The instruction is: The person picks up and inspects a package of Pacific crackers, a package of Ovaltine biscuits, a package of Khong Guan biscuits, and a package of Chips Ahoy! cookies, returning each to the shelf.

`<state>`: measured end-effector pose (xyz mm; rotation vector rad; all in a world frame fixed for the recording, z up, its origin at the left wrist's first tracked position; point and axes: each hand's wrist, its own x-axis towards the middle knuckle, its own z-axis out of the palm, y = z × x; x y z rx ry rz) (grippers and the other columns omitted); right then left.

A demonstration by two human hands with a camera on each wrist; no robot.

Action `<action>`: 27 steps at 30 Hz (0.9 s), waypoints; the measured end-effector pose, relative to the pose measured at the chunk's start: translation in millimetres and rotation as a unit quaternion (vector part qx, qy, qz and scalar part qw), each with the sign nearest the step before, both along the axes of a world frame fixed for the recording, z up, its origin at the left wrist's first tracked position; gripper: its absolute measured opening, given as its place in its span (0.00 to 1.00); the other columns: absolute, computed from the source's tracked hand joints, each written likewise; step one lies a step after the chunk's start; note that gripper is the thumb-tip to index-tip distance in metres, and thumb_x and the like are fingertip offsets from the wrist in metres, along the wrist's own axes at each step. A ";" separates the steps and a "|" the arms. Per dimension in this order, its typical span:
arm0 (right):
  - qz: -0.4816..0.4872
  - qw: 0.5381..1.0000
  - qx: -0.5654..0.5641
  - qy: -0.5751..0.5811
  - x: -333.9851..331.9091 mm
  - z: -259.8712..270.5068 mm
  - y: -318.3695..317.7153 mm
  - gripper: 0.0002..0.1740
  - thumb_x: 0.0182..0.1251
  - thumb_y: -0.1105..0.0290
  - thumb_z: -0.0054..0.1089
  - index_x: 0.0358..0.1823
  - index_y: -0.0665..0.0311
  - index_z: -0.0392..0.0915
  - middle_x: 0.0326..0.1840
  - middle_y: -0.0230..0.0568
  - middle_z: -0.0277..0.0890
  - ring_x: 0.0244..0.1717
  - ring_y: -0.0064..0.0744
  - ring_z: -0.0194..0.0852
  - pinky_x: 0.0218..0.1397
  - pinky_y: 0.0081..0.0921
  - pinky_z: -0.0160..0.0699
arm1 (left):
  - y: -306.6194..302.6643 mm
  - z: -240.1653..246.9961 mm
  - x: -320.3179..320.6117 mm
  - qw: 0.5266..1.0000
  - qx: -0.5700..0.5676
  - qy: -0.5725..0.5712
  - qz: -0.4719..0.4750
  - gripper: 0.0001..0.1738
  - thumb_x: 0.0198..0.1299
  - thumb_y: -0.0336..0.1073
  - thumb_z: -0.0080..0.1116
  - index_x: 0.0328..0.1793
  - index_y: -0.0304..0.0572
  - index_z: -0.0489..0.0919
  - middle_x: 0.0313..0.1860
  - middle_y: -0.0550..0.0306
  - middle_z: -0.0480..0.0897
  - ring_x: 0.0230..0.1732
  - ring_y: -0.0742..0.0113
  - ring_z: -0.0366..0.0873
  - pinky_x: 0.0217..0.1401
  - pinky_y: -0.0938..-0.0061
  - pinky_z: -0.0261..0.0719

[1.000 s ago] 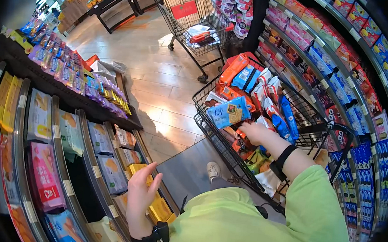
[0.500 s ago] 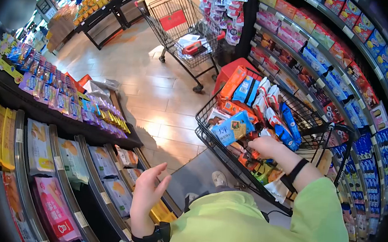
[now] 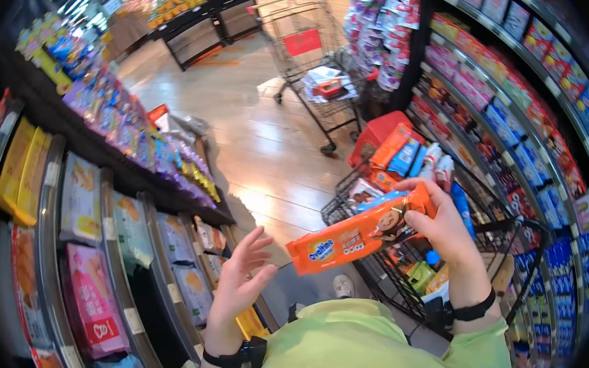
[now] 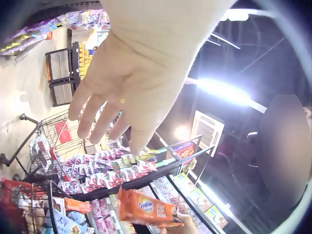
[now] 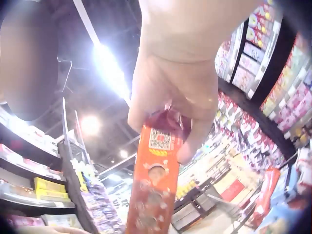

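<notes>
Head: my right hand (image 3: 446, 230) clamps one end of the orange packet (image 3: 353, 239), raised above the cart (image 3: 341, 204); my left hand (image 3: 242, 282) is spread just short of the free end.
Left wrist: fingers (image 4: 97, 109) splayed, holding nothing.
Right wrist: thumb and fingers pinch the packet (image 5: 156, 190). I judge that the long free end needs support.

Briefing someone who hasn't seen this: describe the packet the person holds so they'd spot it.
Find the black wire cart heaped with snacks, right of the aisle. Above it the right hand holds a long orange packet, alone lifted clear, with a blue oval logo.
</notes>
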<state>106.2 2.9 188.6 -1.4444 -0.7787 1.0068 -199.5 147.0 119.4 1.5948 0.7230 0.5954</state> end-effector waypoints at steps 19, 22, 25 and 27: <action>0.209 0.933 0.005 0.293 -108.4 -43.3 74.8 0.24 0.68 0.65 0.56 0.63 0.63 0.63 0.59 0.43 0.72 0.59 0.36 0.75 0.58 0.44 0.80 | -14.4 22.8 -94.8 0.958 -0.149 -0.163 0.183 0.33 0.60 0.27 0.58 0.73 0.34 0.63 0.59 0.53 0.77 0.54 0.69 0.78 0.53 0.72 0.80; 0.241 0.925 0.005 0.294 -115.7 -41.2 78.9 0.26 0.68 0.65 0.54 0.65 0.63 0.61 0.60 0.43 0.71 0.62 0.37 0.72 0.59 0.46 0.78 | -15.7 21.4 -105.5 0.953 -0.154 -0.168 0.201 0.34 0.59 0.28 0.59 0.73 0.34 0.63 0.61 0.53 0.76 0.55 0.68 0.78 0.53 0.71 0.80; 0.259 0.915 0.013 0.307 -122.0 -40.3 81.7 0.29 0.66 0.66 0.53 0.67 0.63 0.59 0.62 0.45 0.69 0.64 0.39 0.70 0.62 0.48 0.75 | -17.6 21.0 -114.8 0.951 -0.154 -0.181 0.201 0.34 0.59 0.29 0.60 0.72 0.34 0.64 0.62 0.52 0.76 0.57 0.68 0.77 0.54 0.70 0.80; 0.265 0.910 0.011 0.319 -124.1 -38.0 81.9 0.32 0.61 0.71 0.51 0.69 0.63 0.57 0.64 0.47 0.67 0.66 0.40 0.67 0.64 0.49 0.72 | -18.0 18.0 -118.9 0.950 -0.150 -0.181 0.204 0.34 0.59 0.31 0.61 0.72 0.34 0.64 0.63 0.52 0.75 0.59 0.67 0.76 0.57 0.68 0.79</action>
